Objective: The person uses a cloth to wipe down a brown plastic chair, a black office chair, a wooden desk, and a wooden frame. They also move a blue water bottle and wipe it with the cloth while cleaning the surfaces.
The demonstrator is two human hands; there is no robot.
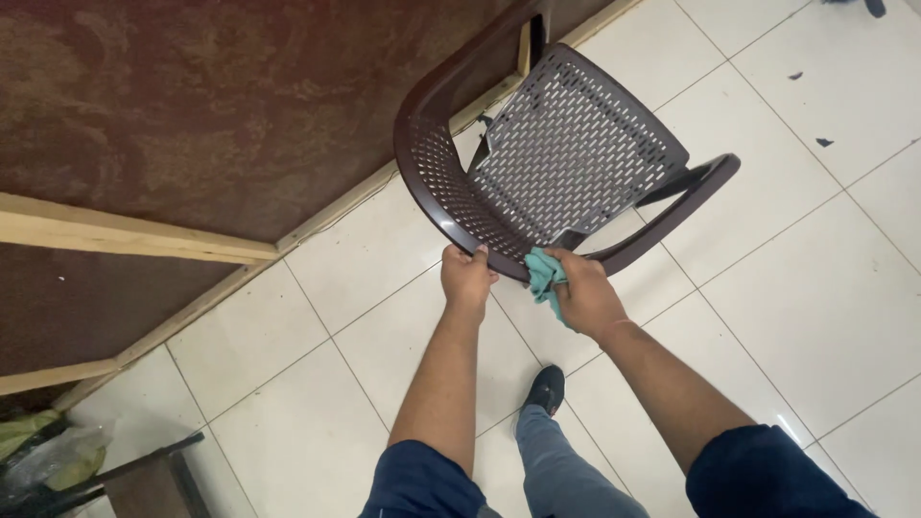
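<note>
The dark brown plastic chair (556,153) stands on the white tiled floor (815,307), at about twelve o'clock from your body, with its perforated seat facing up toward you and its curved backrest rim nearest your hands. It is close to the brown wall panel (192,105) at ten o'clock, so you have to reach over the backrest instead of going around it.

Your left hand (466,278) is closed over the top edge of the backrest, fingers curled on the rim, which looks meant to steady the light chair so it does not slide on the smooth tiles. Your right hand (585,293) is clenched around a teal cloth (544,273), pressed against the same rim just to the right of the left hand, at the corner where the backrest meets the armrest.

At six o'clock your dark shoe (547,388) is planted on the tile. At eight o'clock, in the lower left corner, a dark wooden frame (144,470) sits beside a crumpled plastic bag (48,456).
</note>
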